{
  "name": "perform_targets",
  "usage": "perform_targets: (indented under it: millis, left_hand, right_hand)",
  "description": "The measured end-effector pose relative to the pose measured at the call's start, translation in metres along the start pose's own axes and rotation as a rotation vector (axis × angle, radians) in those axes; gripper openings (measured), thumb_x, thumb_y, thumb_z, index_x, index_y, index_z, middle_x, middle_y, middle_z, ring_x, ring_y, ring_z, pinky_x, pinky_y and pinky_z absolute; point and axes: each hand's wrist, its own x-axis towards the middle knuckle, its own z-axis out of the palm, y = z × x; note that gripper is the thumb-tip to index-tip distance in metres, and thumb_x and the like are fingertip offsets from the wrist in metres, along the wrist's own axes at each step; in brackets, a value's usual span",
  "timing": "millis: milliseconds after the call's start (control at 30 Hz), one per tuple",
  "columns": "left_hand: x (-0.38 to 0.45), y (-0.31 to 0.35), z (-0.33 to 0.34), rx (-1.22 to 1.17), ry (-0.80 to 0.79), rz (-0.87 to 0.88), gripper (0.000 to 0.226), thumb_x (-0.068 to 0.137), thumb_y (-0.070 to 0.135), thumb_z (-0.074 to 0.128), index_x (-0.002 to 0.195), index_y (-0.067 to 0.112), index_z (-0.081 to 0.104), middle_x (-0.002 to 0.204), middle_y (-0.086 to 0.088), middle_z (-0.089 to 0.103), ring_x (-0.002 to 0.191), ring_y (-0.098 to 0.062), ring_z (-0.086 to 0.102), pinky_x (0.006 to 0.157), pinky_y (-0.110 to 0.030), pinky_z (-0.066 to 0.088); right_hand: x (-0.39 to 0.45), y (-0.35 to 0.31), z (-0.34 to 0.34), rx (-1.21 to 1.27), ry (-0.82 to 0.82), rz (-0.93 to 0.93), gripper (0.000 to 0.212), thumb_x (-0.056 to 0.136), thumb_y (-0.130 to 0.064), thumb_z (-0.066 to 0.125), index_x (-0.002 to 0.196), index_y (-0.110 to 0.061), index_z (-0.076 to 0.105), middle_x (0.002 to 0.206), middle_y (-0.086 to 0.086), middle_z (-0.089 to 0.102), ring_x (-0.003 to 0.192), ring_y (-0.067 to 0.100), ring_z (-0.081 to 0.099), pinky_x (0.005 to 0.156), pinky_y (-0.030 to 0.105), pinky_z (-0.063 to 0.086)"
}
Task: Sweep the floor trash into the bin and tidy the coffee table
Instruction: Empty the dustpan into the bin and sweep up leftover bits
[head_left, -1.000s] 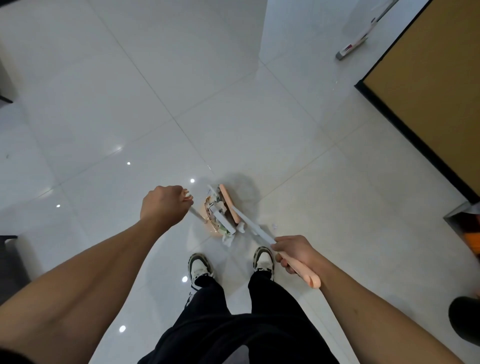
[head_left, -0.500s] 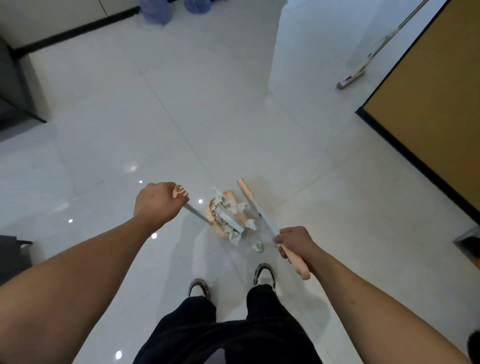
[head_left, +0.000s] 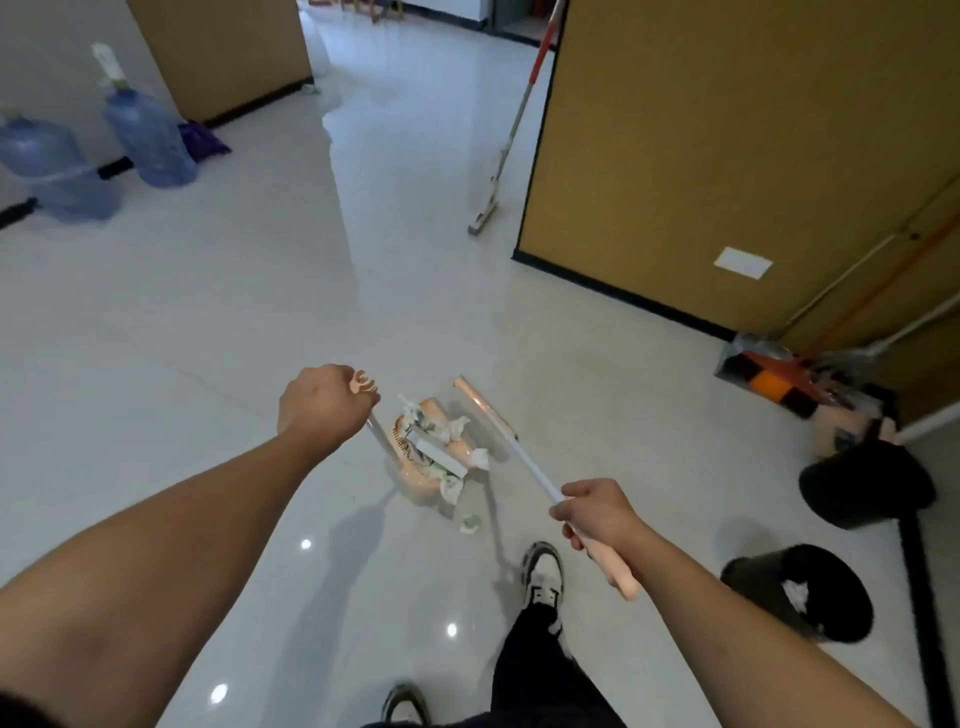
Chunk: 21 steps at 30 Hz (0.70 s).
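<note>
With left hand (head_left: 323, 402) gripping the loaded dustpan (head_left: 423, 457) and right hand (head_left: 597, 512) the broom (head_left: 511, 439), we keep the pan level toward the bin (head_left: 800, 592).

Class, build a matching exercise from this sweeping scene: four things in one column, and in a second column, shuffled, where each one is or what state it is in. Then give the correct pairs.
Column 1
1. dustpan
2. broom
3. water jugs
4. small green scrap

Column 2
A. standing by the far wall on the left
B. lying loose on the floor, outside the pan
C. full of crumpled paper trash, handle in the left hand
D. gripped by the right hand, head on the floor beside the pan

Pairs: 1-C, 2-D, 3-A, 4-B
</note>
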Motion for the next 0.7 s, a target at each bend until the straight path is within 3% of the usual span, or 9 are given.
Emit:
perform_targets:
  millis: [133, 300, 400, 500, 600, 700]
  left_hand:
    - [-0.014, 0.049, -0.002, -0.040, -0.018, 0.107, 0.025, 0.075, 0.044, 0.063, 0.068, 0.020, 0.064, 0.062, 0.002, 0.059, 0.066, -0.026, 0.057, 0.057, -0.028, 0.041]
    - [-0.038, 0.128, 0.008, -0.066, -0.038, 0.280, 0.026, 0.077, 0.046, 0.064, 0.071, 0.021, 0.066, 0.064, 0.001, 0.062, 0.066, -0.025, 0.060, 0.058, -0.029, 0.044]
    - [-0.056, 0.182, 0.025, -0.095, -0.040, 0.363, 0.028, 0.077, 0.049, 0.065, 0.072, 0.022, 0.068, 0.064, 0.003, 0.062, 0.065, -0.022, 0.059, 0.055, -0.028, 0.043]
    - [-0.081, 0.235, 0.050, -0.127, -0.053, 0.393, 0.028, 0.075, 0.053, 0.064, 0.074, 0.026, 0.069, 0.063, 0.007, 0.060, 0.062, -0.018, 0.056, 0.055, -0.027, 0.043]
    - [-0.117, 0.288, 0.079, -0.156, -0.095, 0.457, 0.028, 0.075, 0.054, 0.061, 0.074, 0.028, 0.068, 0.063, 0.007, 0.060, 0.064, -0.020, 0.058, 0.055, -0.027, 0.042]
    - [-0.153, 0.345, 0.110, -0.148, -0.102, 0.551, 0.029, 0.079, 0.053, 0.061, 0.081, 0.026, 0.069, 0.067, 0.004, 0.063, 0.067, -0.023, 0.058, 0.059, -0.029, 0.045]
  right_hand:
    - [-0.045, 0.041, -0.029, 0.123, 0.151, 0.009, 0.050, 0.085, 0.006, 0.070, 0.132, 0.002, 0.054, 0.095, 0.023, 0.064, 0.053, 0.021, 0.056, 0.041, 0.025, 0.045]
    - [-0.077, 0.083, -0.089, 0.258, 0.314, 0.040, 0.023, 0.082, 0.007, 0.070, 0.102, 0.016, 0.062, 0.073, 0.018, 0.057, 0.040, 0.020, 0.050, 0.040, 0.022, 0.042]
    - [-0.090, 0.113, -0.131, 0.347, 0.413, 0.077, 0.033, 0.081, 0.008, 0.068, 0.106, 0.021, 0.050, 0.069, 0.018, 0.053, 0.038, 0.020, 0.047, 0.038, 0.022, 0.039]
    - [-0.103, 0.148, -0.176, 0.435, 0.502, 0.082, 0.032, 0.082, 0.008, 0.068, 0.108, 0.014, 0.051, 0.070, 0.018, 0.054, 0.041, 0.020, 0.048, 0.037, 0.022, 0.040]
    - [-0.123, 0.187, -0.223, 0.526, 0.576, 0.110, 0.014, 0.082, 0.009, 0.069, 0.092, 0.002, 0.064, 0.068, 0.017, 0.058, 0.041, 0.019, 0.050, 0.039, 0.022, 0.044]
    - [-0.142, 0.227, -0.269, 0.583, 0.637, 0.117, 0.014, 0.082, 0.006, 0.070, 0.083, -0.008, 0.066, 0.066, 0.017, 0.060, 0.040, 0.019, 0.052, 0.038, 0.022, 0.044]
